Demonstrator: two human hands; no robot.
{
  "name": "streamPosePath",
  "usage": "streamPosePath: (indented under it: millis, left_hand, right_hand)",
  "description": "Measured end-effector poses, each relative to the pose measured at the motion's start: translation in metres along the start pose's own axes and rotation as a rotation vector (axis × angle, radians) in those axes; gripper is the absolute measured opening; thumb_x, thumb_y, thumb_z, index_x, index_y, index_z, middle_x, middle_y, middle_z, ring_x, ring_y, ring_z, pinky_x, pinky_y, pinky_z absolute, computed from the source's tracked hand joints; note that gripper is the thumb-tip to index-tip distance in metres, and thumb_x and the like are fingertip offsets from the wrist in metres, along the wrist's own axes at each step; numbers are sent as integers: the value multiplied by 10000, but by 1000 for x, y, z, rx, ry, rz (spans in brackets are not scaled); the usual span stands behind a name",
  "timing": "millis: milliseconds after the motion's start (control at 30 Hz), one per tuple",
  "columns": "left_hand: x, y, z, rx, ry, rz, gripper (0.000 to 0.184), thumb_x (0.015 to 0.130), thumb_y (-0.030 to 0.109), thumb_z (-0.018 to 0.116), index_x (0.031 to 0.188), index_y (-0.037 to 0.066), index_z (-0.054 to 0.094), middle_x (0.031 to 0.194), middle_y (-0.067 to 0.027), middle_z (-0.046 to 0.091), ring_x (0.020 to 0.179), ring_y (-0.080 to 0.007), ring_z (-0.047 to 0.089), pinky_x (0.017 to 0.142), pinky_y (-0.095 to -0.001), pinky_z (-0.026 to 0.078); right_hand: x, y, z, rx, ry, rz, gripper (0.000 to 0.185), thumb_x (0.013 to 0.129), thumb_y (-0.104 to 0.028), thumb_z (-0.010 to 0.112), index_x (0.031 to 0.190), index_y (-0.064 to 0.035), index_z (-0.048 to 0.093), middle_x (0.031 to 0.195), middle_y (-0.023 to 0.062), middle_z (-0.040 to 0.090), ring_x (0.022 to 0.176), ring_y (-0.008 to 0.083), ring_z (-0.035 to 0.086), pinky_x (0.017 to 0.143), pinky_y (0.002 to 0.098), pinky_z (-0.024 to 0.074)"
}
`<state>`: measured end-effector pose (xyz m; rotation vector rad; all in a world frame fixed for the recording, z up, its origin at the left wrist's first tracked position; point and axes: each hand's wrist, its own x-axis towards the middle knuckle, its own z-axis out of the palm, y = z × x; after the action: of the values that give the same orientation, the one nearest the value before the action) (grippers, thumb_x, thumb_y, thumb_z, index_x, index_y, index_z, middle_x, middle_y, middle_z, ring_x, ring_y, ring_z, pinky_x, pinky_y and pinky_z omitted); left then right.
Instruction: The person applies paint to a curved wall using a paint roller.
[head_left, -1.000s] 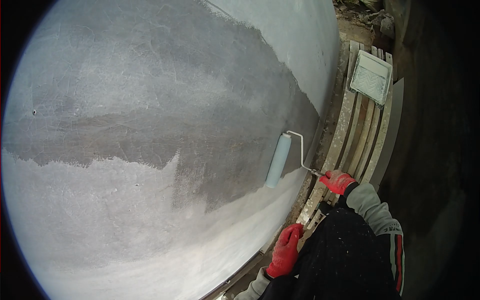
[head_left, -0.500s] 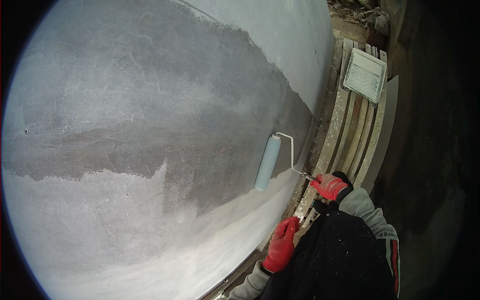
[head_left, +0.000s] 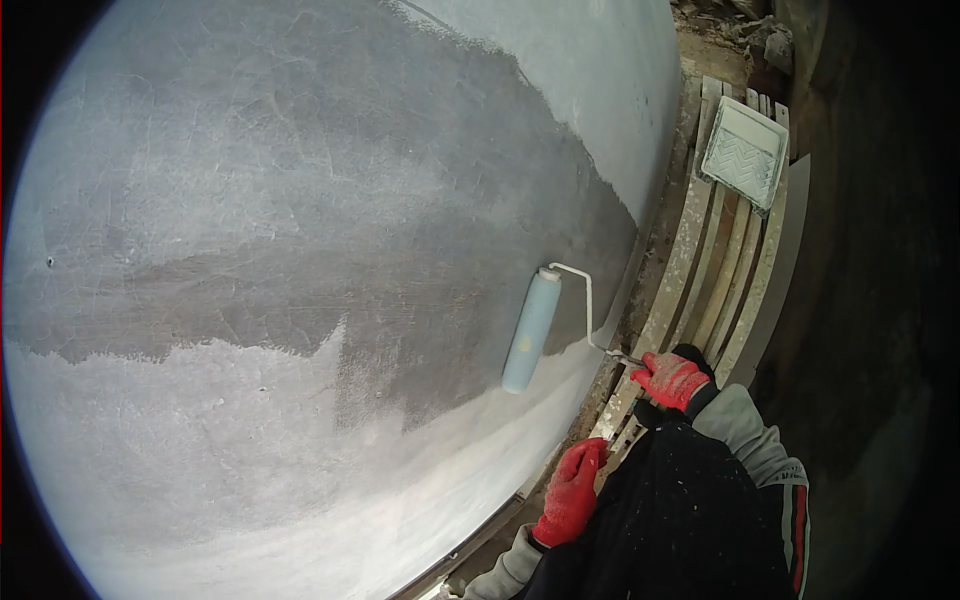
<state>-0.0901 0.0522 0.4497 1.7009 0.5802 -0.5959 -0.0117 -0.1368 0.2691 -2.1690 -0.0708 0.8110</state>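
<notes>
Lettering [head_left: 792, 470] is illegible. The right hand [head_left: 672, 380] clasps the roller [head_left: 531, 330], pale blue with 1 yellowish spot; the left hand [head_left: 571, 492] seems pressed together. At 1 o'clock: tray [head_left: 745, 155].

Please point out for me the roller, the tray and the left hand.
Roller [head_left: 531, 332]: head view, on its pale blue sleeve.
Tray [head_left: 744, 164]: head view, on its ribbed slope.
Left hand [head_left: 570, 496]: head view, on the red glove.

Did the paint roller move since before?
Yes, the roller moved left in the picture, farther from the paint tray, which stayed put on the bench.
</notes>
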Motion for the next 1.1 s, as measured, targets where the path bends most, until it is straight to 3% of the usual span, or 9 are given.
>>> streamPosePath:
  millis: [200,367,600,700,767,867,1033,1100]
  left_hand:
    - [-3,0,1,-1,37,-29,271,1005,190,491,1193,14,573,1085,-78,639,1008,-166,608,922,-302,467]
    - [-6,-3,-6,-41,20,0,282,1003,195,495,1205,11,565,1117,-78,626,1051,-174,591,941,-302,456]
    - [-14,20,-9,57,43,106,261,994,162,502,1196,11,569,1088,-75,625,1021,-168,588,931,-295,447]
    - [-23,34,-11,134,88,253,236,985,129,502,1178,13,575,1076,-84,616,1011,-171,581,921,-294,443]
    - [-33,51,-12,201,172,462,228,970,78,504,1182,17,562,1098,-99,589,1026,-180,570,914,-298,443]
    - [-44,71,-16,110,241,641,243,957,35,500,1196,18,541,1128,-108,560,1041,-189,558,912,-302,441]
    - [-60,91,-31,97,260,696,258,956,29,504,1213,20,526,1145,-107,553,1053,-189,555,920,-301,439]
    - [-62,83,-34,84,257,689,260,959,41,507,1217,20,527,1150,-105,555,1060,-186,554,926,-299,438]
  right_hand:
    - [54,41,24,79,-25,227,518,891,-483,499,1070,-16,635,1056,244,639,1032,415,588,872,487,458]
    - [40,31,14,85,-10,218,505,895,-469,497,1065,-14,636,1058,248,635,1026,414,588,858,487,459]
    - [-55,-70,-53,115,80,-135,420,906,-428,531,995,-23,596,909,237,628,893,439,593,739,512,459]
    - [-82,-129,-78,150,160,-281,378,893,-394,583,967,-24,583,841,228,619,835,437,597,688,501,460]
    - [-87,-164,-87,173,174,-365,356,884,-372,610,950,-24,579,812,226,613,807,436,599,663,495,458]
    - [-85,-214,-100,314,240,-609,306,880,-321,629,902,-23,563,773,234,596,776,447,588,628,481,441]
    - [-81,-222,-85,346,280,-618,292,884,-317,614,919,-32,565,788,233,605,795,457,584,627,483,444]
    - [-81,-196,-65,262,290,-418,306,882,-332,612,931,-33,567,813,234,612,819,466,580,640,487,449]
